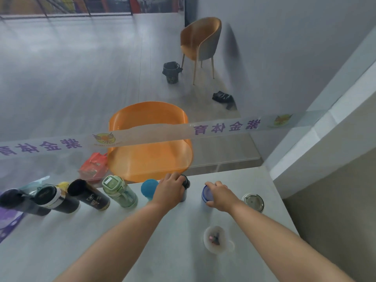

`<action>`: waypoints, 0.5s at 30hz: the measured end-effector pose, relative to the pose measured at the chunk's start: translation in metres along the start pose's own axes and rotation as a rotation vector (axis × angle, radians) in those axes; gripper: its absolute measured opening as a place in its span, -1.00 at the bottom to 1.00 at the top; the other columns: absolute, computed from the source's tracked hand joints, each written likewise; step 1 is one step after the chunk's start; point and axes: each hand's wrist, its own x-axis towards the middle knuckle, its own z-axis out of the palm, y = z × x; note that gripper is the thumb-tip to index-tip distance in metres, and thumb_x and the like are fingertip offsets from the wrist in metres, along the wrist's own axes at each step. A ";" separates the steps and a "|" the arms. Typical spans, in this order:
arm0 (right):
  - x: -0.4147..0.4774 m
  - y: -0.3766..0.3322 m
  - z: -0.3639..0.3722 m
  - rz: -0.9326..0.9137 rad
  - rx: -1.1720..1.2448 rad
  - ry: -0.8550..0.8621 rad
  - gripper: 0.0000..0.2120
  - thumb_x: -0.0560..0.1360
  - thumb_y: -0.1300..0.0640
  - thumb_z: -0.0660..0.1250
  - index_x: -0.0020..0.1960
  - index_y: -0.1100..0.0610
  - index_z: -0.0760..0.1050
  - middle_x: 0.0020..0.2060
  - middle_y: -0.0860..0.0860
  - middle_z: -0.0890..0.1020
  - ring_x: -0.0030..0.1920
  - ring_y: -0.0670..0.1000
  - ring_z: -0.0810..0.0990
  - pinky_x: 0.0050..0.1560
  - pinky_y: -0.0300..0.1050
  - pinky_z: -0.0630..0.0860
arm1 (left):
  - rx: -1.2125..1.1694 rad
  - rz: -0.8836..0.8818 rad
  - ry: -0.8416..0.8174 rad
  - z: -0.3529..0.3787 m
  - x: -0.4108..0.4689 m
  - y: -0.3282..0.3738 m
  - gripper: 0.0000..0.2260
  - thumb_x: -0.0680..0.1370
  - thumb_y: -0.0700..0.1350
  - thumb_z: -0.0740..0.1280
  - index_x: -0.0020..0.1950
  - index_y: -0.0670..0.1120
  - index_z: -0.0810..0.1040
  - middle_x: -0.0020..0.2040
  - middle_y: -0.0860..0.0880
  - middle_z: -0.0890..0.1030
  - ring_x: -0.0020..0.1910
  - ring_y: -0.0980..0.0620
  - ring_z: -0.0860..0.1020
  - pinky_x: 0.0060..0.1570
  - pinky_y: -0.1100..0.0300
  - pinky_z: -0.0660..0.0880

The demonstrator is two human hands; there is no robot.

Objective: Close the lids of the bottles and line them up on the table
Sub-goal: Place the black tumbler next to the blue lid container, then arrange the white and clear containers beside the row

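Observation:
A row of bottles stands along the far edge of the grey table (142,241): three black ones (89,195) at the left, a green one (120,192) with a square lid, then a blue round-topped one (149,188). My left hand (169,190) is closed over the black cap of a dark bottle (185,183), mostly hidden beneath it. My right hand (218,195) grips a blue-and-white bottle (206,195) from the right side. A clear bottle with a white lid (253,202) stands further right.
A small white cup (215,239) with bits inside sits near my right forearm. A glass pane with a printed strip rises behind the bottles. An orange chair (150,143) and a red bag (93,165) are beyond it. The table's right edge meets a white wall ledge.

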 end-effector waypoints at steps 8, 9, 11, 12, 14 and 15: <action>0.042 0.006 -0.024 -0.114 0.000 -0.031 -0.26 0.41 0.00 0.49 0.51 -0.01 0.27 0.28 0.15 0.44 0.25 0.23 0.48 0.25 0.04 0.48 | 0.008 -0.079 -0.012 0.018 0.002 0.006 -0.64 0.46 -0.03 0.04 -0.02 -0.13 0.58 -0.03 -0.08 0.57 -0.12 -0.14 0.50 -0.17 -0.04 0.49; 0.046 0.006 -0.026 -0.120 0.000 -0.034 -0.26 0.40 -0.01 0.50 0.51 -0.01 0.27 0.26 0.15 0.44 0.24 0.23 0.49 0.23 0.03 0.49 | 0.003 -0.090 -0.009 0.018 0.002 0.006 -0.64 0.45 -0.03 0.05 -0.03 -0.13 0.58 -0.03 -0.08 0.57 -0.12 -0.14 0.50 -0.17 -0.04 0.50; 0.055 0.007 -0.029 -0.128 0.002 -0.038 -0.25 0.38 -0.02 0.51 0.49 -0.02 0.29 0.22 0.15 0.46 0.21 0.23 0.51 0.19 0.00 0.50 | -0.009 -0.117 -0.016 0.018 0.004 0.008 -0.68 0.46 -0.06 0.08 -0.02 -0.14 0.58 -0.04 -0.08 0.58 -0.12 -0.13 0.51 -0.17 -0.04 0.51; 0.058 0.008 -0.029 -0.133 0.005 -0.035 -0.24 0.36 -0.02 0.52 0.48 -0.02 0.29 0.21 0.15 0.47 0.20 0.22 0.52 0.17 -0.01 0.49 | -0.008 -0.128 -0.023 0.017 0.004 0.008 -0.71 0.47 -0.09 0.12 -0.02 -0.14 0.59 -0.04 -0.08 0.58 -0.12 -0.13 0.51 -0.16 -0.04 0.51; 0.064 0.008 -0.030 -0.141 0.008 -0.032 -0.24 0.35 -0.02 0.52 0.47 -0.02 0.30 0.20 0.15 0.46 0.19 0.22 0.52 0.16 -0.02 0.48 | -0.005 -0.141 -0.031 0.016 0.005 0.009 -0.77 0.46 -0.13 0.18 -0.01 -0.15 0.59 -0.03 -0.08 0.58 -0.11 -0.12 0.51 -0.15 -0.04 0.50; 0.066 0.007 -0.030 -0.144 0.004 -0.036 -0.25 0.36 -0.02 0.52 0.48 -0.02 0.30 0.20 0.15 0.46 0.19 0.22 0.53 0.16 -0.02 0.48 | -0.005 -0.146 -0.034 0.016 0.004 0.010 -0.78 0.46 -0.14 0.20 -0.01 -0.15 0.59 -0.03 -0.08 0.58 -0.10 -0.12 0.51 -0.15 -0.04 0.50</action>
